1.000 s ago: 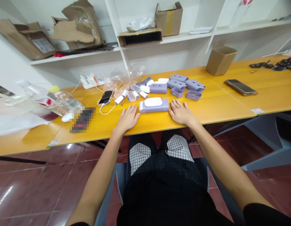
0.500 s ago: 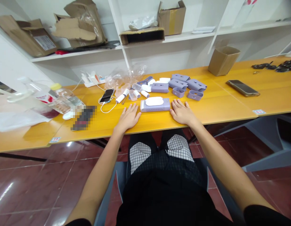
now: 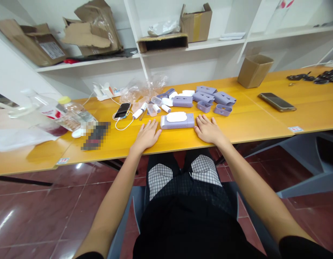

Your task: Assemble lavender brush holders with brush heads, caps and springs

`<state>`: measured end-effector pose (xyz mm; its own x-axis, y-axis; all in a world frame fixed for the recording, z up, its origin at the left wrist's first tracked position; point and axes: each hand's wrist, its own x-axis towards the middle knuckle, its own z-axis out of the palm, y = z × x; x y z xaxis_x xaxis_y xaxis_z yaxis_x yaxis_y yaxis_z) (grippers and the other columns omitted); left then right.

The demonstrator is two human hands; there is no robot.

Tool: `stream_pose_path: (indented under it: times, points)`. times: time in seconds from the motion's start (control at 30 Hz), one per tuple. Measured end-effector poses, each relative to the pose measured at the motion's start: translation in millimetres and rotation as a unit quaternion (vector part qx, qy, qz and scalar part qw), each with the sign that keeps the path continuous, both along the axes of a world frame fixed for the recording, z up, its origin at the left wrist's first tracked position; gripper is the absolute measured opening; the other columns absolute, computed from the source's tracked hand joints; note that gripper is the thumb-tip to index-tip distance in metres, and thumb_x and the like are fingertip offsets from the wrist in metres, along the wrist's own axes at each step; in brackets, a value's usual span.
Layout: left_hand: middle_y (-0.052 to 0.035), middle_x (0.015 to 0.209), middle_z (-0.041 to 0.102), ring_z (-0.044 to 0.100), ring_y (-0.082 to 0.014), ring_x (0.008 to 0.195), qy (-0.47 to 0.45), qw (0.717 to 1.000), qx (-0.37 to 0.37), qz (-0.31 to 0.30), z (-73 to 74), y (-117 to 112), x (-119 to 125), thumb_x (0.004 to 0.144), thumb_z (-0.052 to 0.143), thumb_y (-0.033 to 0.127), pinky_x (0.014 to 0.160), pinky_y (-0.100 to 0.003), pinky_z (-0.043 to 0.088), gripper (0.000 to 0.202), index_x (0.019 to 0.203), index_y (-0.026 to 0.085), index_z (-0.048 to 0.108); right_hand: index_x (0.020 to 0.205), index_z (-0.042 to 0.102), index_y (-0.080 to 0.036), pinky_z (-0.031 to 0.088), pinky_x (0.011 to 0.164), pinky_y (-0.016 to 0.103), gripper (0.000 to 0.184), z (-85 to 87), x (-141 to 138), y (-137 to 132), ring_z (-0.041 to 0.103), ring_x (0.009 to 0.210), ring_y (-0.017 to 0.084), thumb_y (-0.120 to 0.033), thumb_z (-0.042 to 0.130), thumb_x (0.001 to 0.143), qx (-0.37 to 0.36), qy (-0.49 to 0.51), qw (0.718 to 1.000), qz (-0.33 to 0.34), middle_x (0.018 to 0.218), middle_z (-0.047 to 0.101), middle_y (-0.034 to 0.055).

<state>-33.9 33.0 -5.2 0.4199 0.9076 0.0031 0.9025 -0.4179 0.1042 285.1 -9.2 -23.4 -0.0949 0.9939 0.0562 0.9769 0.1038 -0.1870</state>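
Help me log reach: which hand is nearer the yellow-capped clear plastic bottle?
Left: the left hand lies right of the bottle; the right hand lies much farther right.

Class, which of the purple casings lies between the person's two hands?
The purple casing topped by a white rounded piece; the other purple casings lie farther back.

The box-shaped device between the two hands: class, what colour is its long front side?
The device has a light purple front side, seen best in the head view.
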Motion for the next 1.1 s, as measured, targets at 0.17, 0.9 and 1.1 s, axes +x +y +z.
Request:
stream_pose_path:
  times: [0.17, 0.9, 1.1]
  points:
    - [-0.0141, 0.179, 0.026, 0.02, -0.0325, 0.169, -0.005, 1.0, 0.005, -0.003, -1.2, 1.1, -0.4, 0.111, 0.026, 0.05, 0.137, -0.057, 0.017, 0.07, 0.17, 0.013, 0.032, 0.167, 0.037, -0.005, 0.018, 0.133, 0.068, 0.074, 0.4, -0.7, -0.4, 0.023, 0.167, 0.036, -0.045, 0.023, 0.108, -0.001, -0.004, 1.0, -0.001, 0.178, 0.027, 0.019]
    - [-0.0076, 0.179, 0.029, 0.023, -0.0344, 0.168, -0.032, 0.999, -0.001, -0.014, 1.8, -0.3, -3.0, 0.112, 0.03, 0.05, 0.135, -0.063, 0.018, 0.065, 0.173, 0.029, 0.027, 0.17, 0.033, -0.013, 0.023, 0.13, 0.072, 0.069, 0.7, 0.6, -2.1, 0.029, 0.165, 0.04, -0.041, 0.028, 0.107, 0.024, -0.004, 1.0, 0.014, 0.176, 0.036, 0.0182]
    - [-0.0076, 0.179, 0.03, 0.025, -0.0336, 0.167, -0.036, 0.999, 0.006, -0.016, -0.5, 1.4, -4.2, 0.112, 0.031, 0.05, 0.135, -0.062, 0.018, 0.064, 0.172, 0.03, 0.029, 0.163, 0.046, -0.016, 0.027, 0.126, 0.075, 0.062, 0.7, 1.6, -2.6, 0.035, 0.162, 0.042, -0.039, 0.03, 0.108, 0.045, -0.001, 0.999, 0.026, 0.172, 0.042, 0.0187]
